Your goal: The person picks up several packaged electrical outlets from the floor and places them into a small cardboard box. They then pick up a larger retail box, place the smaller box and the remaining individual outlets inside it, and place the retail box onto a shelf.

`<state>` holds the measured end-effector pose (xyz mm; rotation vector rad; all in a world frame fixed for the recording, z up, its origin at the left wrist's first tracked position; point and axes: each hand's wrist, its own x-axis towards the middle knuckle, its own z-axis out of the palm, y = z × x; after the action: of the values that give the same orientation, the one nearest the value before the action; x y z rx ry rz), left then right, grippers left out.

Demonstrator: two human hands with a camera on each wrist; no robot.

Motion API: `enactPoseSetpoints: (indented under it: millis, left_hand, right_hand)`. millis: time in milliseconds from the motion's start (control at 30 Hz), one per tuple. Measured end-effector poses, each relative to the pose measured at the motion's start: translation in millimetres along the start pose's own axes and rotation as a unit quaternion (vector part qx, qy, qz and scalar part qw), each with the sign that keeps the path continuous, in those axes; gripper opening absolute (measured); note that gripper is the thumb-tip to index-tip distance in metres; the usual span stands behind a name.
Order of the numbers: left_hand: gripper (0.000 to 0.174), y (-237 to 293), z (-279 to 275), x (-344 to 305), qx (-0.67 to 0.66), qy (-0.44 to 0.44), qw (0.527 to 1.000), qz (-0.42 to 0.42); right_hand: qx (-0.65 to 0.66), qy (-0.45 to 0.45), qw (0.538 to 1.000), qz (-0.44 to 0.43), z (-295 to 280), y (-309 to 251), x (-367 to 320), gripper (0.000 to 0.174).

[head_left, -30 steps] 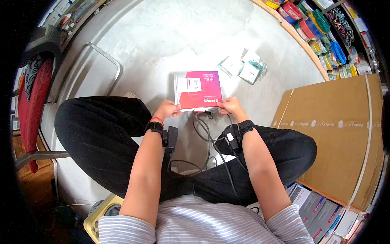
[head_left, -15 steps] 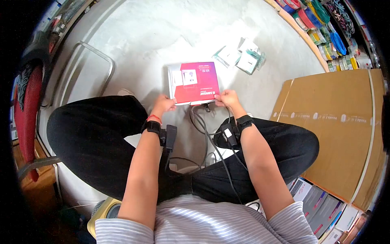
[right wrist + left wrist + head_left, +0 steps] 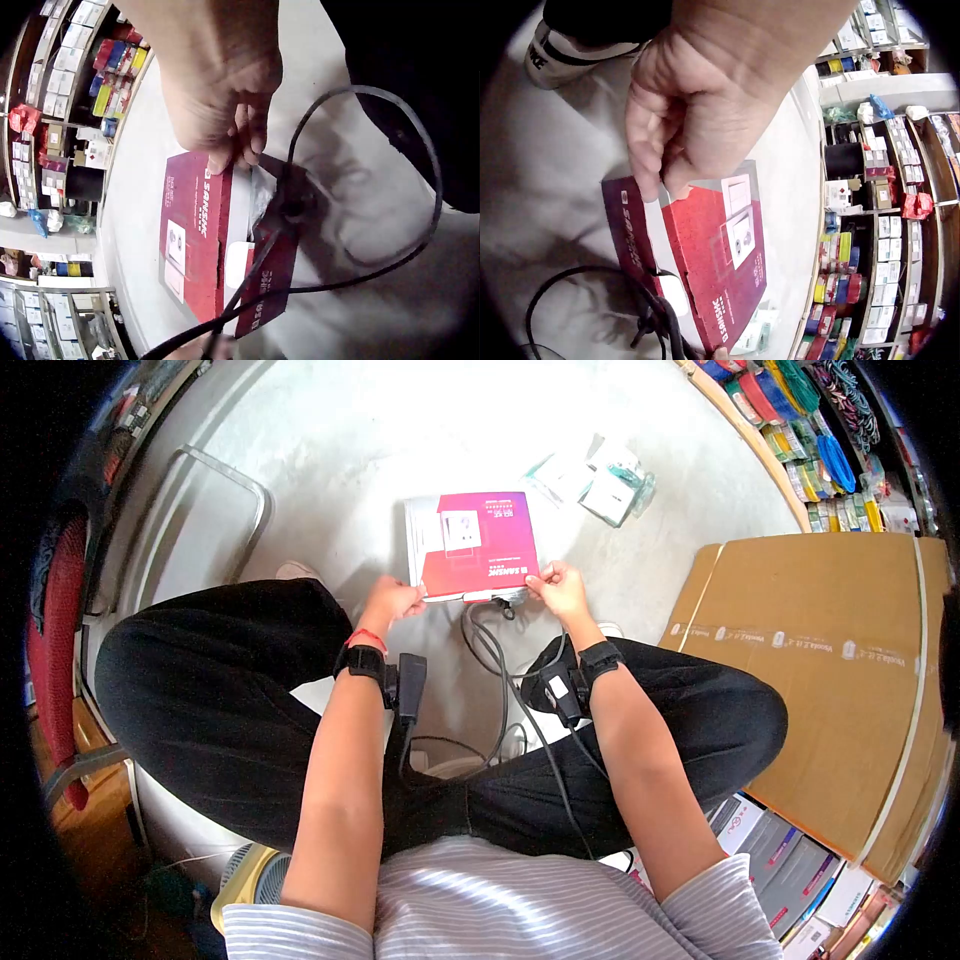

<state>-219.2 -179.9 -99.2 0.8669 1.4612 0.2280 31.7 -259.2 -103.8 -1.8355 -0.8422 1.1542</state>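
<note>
A red, purple and white cardboard box (image 3: 490,545) marked SANSHC lies on the floor in front of the person. The left hand (image 3: 392,600) pinches its near edge at the left corner with thumb and fingers. At the right corner the right hand (image 3: 560,592) pinches the same edge, thumb on the printed top. In the left wrist view a white strip and a white tab (image 3: 673,294) show between the top and the red front flap (image 3: 626,225). Clear plastic (image 3: 262,191) shows at this opening in the right wrist view.
Dark cables (image 3: 505,705) hang from the wrist devices between the legs, close to the box. Several plastic-wrapped packets (image 3: 610,490) lie beyond the box. A large brown carton (image 3: 800,650) stands at right, shelves with coiled wire (image 3: 835,465) at far right, a red chair (image 3: 62,630) at left.
In the head view everything on the floor has shifted upward a little, box and packets together. Both hands stay on the box's near corners.
</note>
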Motion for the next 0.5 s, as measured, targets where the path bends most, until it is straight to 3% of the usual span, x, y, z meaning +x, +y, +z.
enactPoseSetpoints:
  millis: [133, 233, 333, 500]
  left_hand:
    - [0.025, 4.7, 0.6, -3.3, 0.044, 0.0, 0.999, -0.005]
    - [0.024, 2.4, 2.1, -1.9, 0.047, 0.004, 0.999, 0.002]
    - [0.023, 2.8, 4.2, -3.8, 0.05, 0.014, 0.999, 0.007]
    - [0.02, 4.3, 2.8, -3.6, 0.04, 0.008, 0.999, 0.004]
  right_hand:
    - [0.001, 0.004, 1.0, -0.019, 1.0, 7.0, 2.9, 0.018]
    - [-0.037, -0.01, 0.999, 0.013, 0.0, 0.9, 3.7, 0.02]
    - [-0.134, 0.012, 0.991, 0.005, 0.8, 16.3, 15.7, 0.022]
    - [-0.071, -0.01, 0.991, 0.11, -0.7, -18.8, 9.2, 0.018]
